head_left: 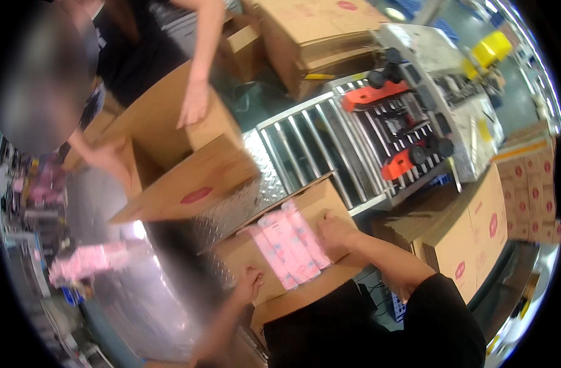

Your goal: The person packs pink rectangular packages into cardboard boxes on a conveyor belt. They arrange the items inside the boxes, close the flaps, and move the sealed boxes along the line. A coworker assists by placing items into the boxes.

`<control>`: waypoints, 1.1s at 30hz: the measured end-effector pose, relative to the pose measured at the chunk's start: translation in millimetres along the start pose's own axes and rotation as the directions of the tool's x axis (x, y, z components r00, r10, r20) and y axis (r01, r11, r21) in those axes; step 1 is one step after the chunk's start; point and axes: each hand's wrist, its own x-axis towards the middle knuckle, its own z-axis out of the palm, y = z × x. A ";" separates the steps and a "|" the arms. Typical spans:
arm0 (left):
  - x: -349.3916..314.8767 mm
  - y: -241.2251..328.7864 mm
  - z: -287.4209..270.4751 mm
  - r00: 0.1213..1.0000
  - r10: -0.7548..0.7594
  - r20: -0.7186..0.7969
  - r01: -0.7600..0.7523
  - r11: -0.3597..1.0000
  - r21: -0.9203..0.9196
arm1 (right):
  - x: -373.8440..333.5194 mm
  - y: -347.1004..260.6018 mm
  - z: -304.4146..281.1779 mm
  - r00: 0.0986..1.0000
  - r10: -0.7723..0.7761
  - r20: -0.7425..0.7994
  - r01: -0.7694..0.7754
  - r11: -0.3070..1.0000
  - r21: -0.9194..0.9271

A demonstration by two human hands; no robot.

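Several pink patterned soft packs lie side by side in an open cardboard carton in front of me. My right hand is inside the carton, against the right side of the packs, its fingers curled in. On the other side, my left hand is at the carton's left part, apart from the packs. Its fingers are bent into a loose fist with nothing visible in them. Across from me, a co-worker's hands hold a larger open carton by its sides.
A metal roller conveyor leads right to a machine with orange-red guides. Flattened cartons stand at the right, and more cardboard is stacked at the back. More pink packs rest on a shiny metal table at the left.
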 end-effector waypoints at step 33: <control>24.4 0.0 22.7 0.539 -0.481 -0.691 0.256 0.876 -0.410 | -4.8 -40.5 26.1 0.860 -0.482 -0.167 0.409 0.847 -0.341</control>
